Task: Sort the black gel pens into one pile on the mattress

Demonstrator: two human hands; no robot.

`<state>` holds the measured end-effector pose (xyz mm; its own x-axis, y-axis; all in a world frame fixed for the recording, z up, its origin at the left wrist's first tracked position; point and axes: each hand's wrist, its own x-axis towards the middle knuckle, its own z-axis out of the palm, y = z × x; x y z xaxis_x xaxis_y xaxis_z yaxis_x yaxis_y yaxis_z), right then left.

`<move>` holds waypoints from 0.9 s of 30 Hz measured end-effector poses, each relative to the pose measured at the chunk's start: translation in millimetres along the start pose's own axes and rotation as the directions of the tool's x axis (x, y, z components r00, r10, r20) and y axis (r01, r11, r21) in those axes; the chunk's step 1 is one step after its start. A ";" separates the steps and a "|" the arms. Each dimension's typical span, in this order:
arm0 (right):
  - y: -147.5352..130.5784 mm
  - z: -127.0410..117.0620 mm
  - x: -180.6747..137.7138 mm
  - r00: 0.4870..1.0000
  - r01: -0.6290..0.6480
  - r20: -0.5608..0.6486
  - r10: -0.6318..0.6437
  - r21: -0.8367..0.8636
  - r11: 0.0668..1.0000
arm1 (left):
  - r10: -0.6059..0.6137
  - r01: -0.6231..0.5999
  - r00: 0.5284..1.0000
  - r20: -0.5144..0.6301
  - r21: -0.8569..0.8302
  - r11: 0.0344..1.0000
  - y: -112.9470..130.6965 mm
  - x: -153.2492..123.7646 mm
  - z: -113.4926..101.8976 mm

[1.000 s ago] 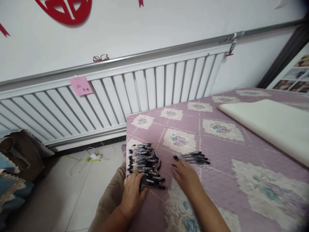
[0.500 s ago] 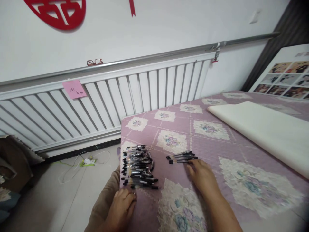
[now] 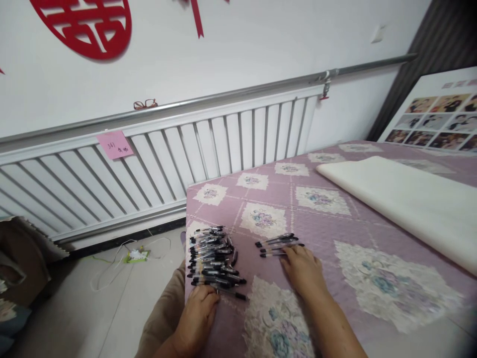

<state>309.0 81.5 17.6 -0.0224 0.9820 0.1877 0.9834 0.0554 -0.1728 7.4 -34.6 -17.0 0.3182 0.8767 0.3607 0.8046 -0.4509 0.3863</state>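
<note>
A dense pile of black-capped clear pens lies on the purple floral cloth near its left edge. My left hand is at the pile's near end, fingers closed on one end of a pen, whose dark end points right. Further right lies a small group of similar pens, roughly side by side. My right hand rests beside them, its fingertips closed on the right part of the nearest pen. Those fingertips are partly hidden.
A folded cream sheet lies on the right of the cloth. Behind stands a white radiator with a pink note and glasses on the pipe above. A power strip with cords lies on the floor at left.
My left hand has moved up and right onto the end of the nearest pen in the pile, which now slants. The right hand has shifted slightly left, and its pen sits a little apart from the others.
</note>
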 end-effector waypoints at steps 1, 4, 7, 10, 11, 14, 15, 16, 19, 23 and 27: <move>0.2 -1.9 -0.7 1.000 0.000 0.020 0.000 -0.007 1.000 | 0.006 -0.006 1.000 0.003 0.007 1.000 0.6 -1.0 0.1; 0.7 -5.2 -2.3 0.998 -0.005 0.061 0.006 -0.015 1.000 | 0.032 -0.032 0.999 0.000 0.034 0.999 4.4 -3.7 0.6; 0.6 -6.7 -4.7 0.999 -0.009 0.053 0.011 -0.027 1.000 | 0.080 -0.079 0.997 -0.014 0.061 0.995 9.7 -4.9 0.9; 0.6 -7.0 -8.5 0.999 0.010 0.036 -0.009 -0.035 0.999 | 0.087 -0.087 0.996 0.008 0.075 0.993 14.3 -4.2 -0.1; 0.7 -6.7 -9.9 0.999 0.019 0.038 -0.018 -0.036 0.999 | 0.077 -0.079 0.997 0.017 0.073 0.994 15.3 -3.7 -0.6; 1.3 -4.7 -13.7 0.998 0.027 0.062 -0.024 -0.040 0.999 | 0.062 -0.063 0.998 0.025 0.052 0.997 16.4 -1.9 -1.2; 1.6 -3.7 -14.7 0.997 0.024 0.067 -0.022 -0.040 0.999 | 0.064 -0.065 0.998 0.019 0.046 0.997 16.2 -1.6 -1.1; 2.0 -2.8 -15.5 0.997 0.021 0.072 -0.018 -0.039 0.999 | 0.071 -0.071 0.997 0.012 0.045 0.996 15.9 -1.5 -0.9; 3.2 -0.3 -17.1 0.997 0.022 0.070 -0.019 -0.038 0.999 | 0.088 -0.088 0.996 0.002 0.061 0.994 15.2 -2.5 -0.3; 4.6 -0.3 -18.2 0.997 0.014 0.070 -0.011 -0.040 0.999 | 0.068 -0.068 0.998 0.002 0.136 0.988 17.6 -1.7 0.5; 4.3 -3.2 -19.5 0.996 0.019 0.085 -0.016 -0.039 0.999 | 0.008 -0.009 1.000 0.007 0.208 0.978 22.4 8.9 2.8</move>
<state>314.2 62.0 16.3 -0.0532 0.9928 0.1076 0.9890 0.0672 -0.1315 29.7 -36.4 -7.5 0.3276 0.8744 0.3580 0.8883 -0.4141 0.1985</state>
